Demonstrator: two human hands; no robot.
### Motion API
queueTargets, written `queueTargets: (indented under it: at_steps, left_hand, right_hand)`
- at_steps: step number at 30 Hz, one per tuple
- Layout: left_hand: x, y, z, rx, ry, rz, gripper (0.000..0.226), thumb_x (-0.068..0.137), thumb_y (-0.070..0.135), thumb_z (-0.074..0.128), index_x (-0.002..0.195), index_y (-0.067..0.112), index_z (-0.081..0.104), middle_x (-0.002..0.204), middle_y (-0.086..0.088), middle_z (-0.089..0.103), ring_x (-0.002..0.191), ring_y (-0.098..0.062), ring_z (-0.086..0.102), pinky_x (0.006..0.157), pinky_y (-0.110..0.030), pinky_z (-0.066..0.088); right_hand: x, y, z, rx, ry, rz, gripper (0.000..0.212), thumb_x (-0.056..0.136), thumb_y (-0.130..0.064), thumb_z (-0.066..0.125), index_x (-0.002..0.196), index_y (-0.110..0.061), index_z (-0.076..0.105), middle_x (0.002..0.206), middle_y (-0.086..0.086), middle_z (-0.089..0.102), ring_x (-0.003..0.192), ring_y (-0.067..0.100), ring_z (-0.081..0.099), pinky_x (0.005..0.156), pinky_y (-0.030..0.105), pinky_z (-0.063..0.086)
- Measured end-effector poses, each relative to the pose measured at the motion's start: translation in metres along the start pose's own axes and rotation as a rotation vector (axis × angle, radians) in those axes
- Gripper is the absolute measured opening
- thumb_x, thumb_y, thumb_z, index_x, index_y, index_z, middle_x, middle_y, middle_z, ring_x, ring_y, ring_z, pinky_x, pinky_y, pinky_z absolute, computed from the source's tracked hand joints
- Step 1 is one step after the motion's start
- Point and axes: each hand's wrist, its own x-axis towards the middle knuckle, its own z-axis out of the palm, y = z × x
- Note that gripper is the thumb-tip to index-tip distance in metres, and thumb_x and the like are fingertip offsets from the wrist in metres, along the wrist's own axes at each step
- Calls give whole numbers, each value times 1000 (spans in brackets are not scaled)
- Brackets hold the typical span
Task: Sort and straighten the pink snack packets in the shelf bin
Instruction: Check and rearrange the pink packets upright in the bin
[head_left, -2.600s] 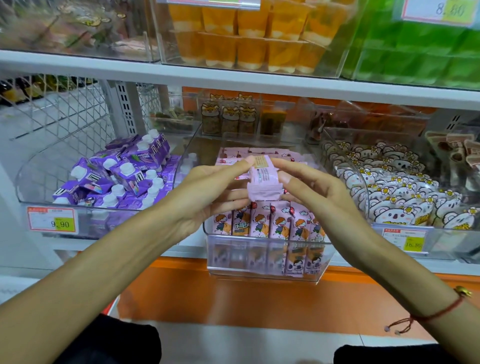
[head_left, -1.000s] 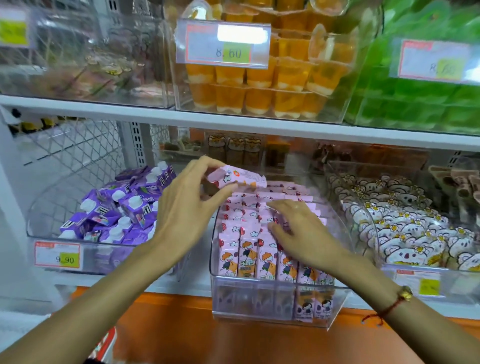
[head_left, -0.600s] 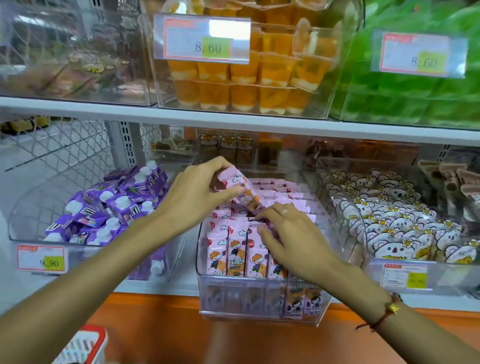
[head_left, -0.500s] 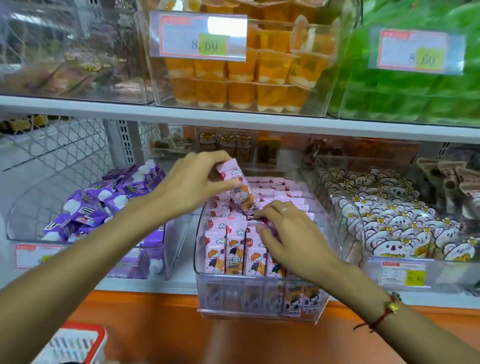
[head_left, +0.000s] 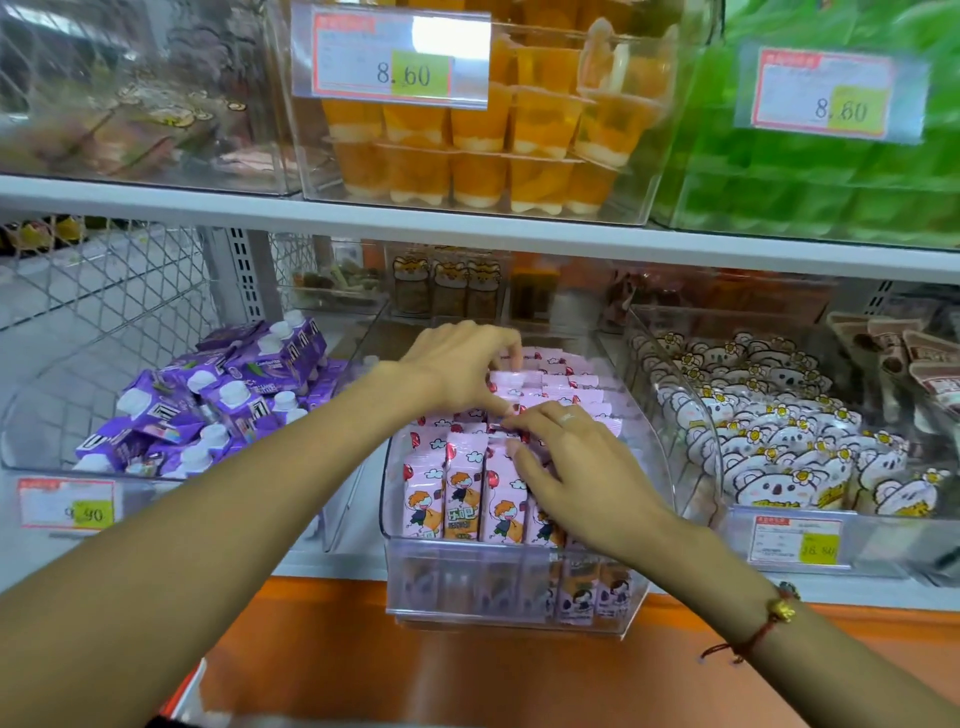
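Left hand (head_left: 462, 364) pinched a pink packet (head_left: 511, 382) into the back rows, right hand (head_left: 571, 462) lay flat, fingers spread, bracing the front packets (head_left: 457, 488) upright in the bin (head_left: 519, 592).

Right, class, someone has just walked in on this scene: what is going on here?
A person is tidying pink snack packets in a clear bin on a shop shelf. The left hand reaches over the back rows, its fingers on a packet there. The right hand lies over the front packets, pressing them into line. The front row stands upright and fairly neat. Purple cartons fill the bin to the left.
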Motion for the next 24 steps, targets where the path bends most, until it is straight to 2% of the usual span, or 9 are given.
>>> queueTargets:
  at_steps: [3,6,9,11,13,15,19,21,24]
  left_hand:
    - [-2,-4,7,104,-109,19,32,86,46,64,111,26,66,100,7,65,96,-19,62,70,-31,46]
    - [-3,-6,5,114,-213,78,26,97,39,50,111,27,69,106,2,67,100,-23,58,77,-35,45]
    - [-6,-10,3,183,-234,114,33,101,32,43,130,29,58,125,1,58,115,-23,46,89,-36,35]
    - [-10,-11,2,184,-156,112,38,100,31,45,138,29,48,132,2,51,118,-20,43,92,-34,33]
    - [-13,-11,-1,77,-80,107,33,98,32,49,130,28,54,129,3,54,109,-15,45,88,-31,33]
    - [-15,-8,-3,14,-90,116,27,96,37,51,119,29,64,121,5,60,96,-8,44,80,-28,34]
    - [-19,0,0,73,-125,100,28,90,43,61,111,27,69,100,11,64,86,-7,49,71,-25,36]
    - [-20,4,1,20,-104,50,25,86,38,67,106,24,71,90,12,59,82,-8,51,70,-25,37]
    - [-23,9,2,-116,-60,-25,11,88,30,67,90,20,72,87,9,64,82,-9,58,75,-30,48]
  right_hand:
    - [0,0,-1,-1,-3,-5,37,100,-35,39,133,-24,52,119,-2,57,107,15,46,79,23,30]
    - [-1,0,-4,2,-22,-2,38,100,-35,38,135,-24,50,128,-3,56,115,15,45,90,26,35]
    - [-6,-1,-8,-55,-37,-8,44,101,-37,35,142,-22,43,145,-2,45,132,15,37,106,28,30]
    - [-12,-4,-10,-87,-38,-26,46,101,-39,33,145,-24,38,150,-3,37,137,14,30,109,28,25]
    - [-18,-8,-11,-100,-49,-41,47,101,-41,32,145,-26,38,150,-4,37,136,13,31,107,27,24]
    - [-24,-11,-10,-115,-69,-56,46,101,-41,32,145,-27,37,146,-5,42,132,13,35,104,27,26]
    - [-31,-12,-11,-145,-63,-63,44,102,-39,31,144,-27,37,139,-6,49,125,14,41,100,25,26]
    - [-32,-12,-11,-150,-47,-64,43,102,-37,31,142,-27,40,132,-6,53,121,15,43,98,25,28]
    - [-33,-13,-10,-134,-39,-64,41,101,-35,33,140,-27,43,126,-5,55,117,16,45,95,25,27]
